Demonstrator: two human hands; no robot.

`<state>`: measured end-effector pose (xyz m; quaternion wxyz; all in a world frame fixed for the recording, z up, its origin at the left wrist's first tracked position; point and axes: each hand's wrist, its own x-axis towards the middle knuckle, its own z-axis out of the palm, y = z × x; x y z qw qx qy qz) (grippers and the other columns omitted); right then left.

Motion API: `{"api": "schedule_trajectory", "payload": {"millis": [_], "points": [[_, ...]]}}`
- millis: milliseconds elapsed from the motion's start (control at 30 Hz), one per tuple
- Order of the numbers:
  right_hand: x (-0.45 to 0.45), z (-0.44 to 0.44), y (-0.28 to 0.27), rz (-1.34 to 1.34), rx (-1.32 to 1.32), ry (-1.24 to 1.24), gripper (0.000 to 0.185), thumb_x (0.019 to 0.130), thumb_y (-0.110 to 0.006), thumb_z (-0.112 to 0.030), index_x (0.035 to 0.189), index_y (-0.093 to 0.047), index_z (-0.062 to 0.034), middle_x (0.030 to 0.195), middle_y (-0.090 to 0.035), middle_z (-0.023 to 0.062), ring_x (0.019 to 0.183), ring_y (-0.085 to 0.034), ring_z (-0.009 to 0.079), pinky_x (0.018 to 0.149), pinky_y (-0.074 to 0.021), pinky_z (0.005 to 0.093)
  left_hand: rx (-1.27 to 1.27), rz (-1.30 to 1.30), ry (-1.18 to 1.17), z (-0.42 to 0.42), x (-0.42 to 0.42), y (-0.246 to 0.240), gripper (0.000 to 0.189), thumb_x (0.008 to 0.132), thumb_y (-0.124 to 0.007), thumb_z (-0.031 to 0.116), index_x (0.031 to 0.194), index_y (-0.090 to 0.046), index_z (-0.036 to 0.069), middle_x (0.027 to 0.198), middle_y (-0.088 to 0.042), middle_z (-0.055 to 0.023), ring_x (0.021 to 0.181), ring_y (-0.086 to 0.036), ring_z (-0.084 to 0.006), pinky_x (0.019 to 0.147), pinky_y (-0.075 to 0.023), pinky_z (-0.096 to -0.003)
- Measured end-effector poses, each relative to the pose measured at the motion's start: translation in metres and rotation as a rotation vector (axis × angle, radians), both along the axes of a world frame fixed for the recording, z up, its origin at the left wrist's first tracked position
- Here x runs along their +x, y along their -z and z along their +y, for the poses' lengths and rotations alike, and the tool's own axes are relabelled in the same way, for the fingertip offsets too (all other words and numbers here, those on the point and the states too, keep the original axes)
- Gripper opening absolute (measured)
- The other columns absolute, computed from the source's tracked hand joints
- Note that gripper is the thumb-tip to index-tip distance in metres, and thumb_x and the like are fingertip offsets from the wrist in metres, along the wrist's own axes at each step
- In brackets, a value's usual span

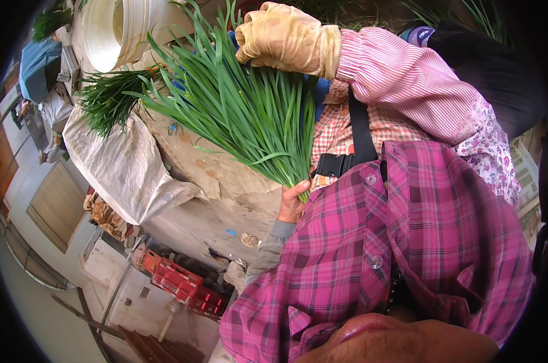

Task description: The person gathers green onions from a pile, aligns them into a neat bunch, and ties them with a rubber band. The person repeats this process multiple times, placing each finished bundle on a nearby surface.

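Observation:
My left hand (pixel 293 199), bare below a grey sleeve, grips the pale base of a large bunch of flat green leaves (pixel 256 113) that look like garlic chives. The leaves fan out toward the upper left. My right hand (pixel 283 41), in a loose cream rubber glove, lies curled over the far side of the bunch. Its fingertips touch the leaves, and whether they pinch any is hidden. A blue surface (pixel 321 93) shows beneath the leaves. Beyond the leaf tips lies a smaller bunch (pixel 119 93), bound with an orange band.
A white plastic bucket (pixel 115 34) lies at the top left. A white woven sack (pixel 119 159) covers ground near the small bunch. Farther off are a blue cloth cover (pixel 39 68) and a red vehicle or machine (pixel 176 274). A black strap buckle (pixel 333 164) crosses my checked apron (pixel 330 129).

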<state>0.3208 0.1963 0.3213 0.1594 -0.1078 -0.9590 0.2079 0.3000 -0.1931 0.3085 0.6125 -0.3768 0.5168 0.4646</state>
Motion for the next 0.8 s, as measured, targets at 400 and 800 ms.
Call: {"api": "schedule_trajectory", "payload": {"millis": [400,800], "points": [[-0.011,0.035,-0.033,0.771,-0.708,0.212,0.012,0.068,-0.058,0.004,0.073,-0.065,-0.0045,0.069,-0.062,0.0074,0.061,-0.059,0.0203,0.056,-0.0474,0.0328,0.056,0.072,0.156,0.024,-0.010,-0.011,0.058,0.070,-0.068,-0.004,0.124,-0.048,0.001,0.113,-0.058,-0.0100,0.104,-0.058,-0.0227,0.094,-0.0474,-0.0344],[-0.059,0.010,-0.061,0.330,0.101,-0.233,0.007,0.068,-0.065,-0.012,0.074,-0.065,-0.0079,0.079,-0.063,0.0108,0.077,-0.064,0.0296,0.090,-0.0428,0.0465,0.196,0.206,0.212,0.043,-0.004,-0.027,0.059,0.072,-0.066,-0.003,0.127,-0.046,0.001,0.116,-0.057,-0.0105,0.103,-0.058,-0.0222,0.092,-0.0478,-0.0341]]}}
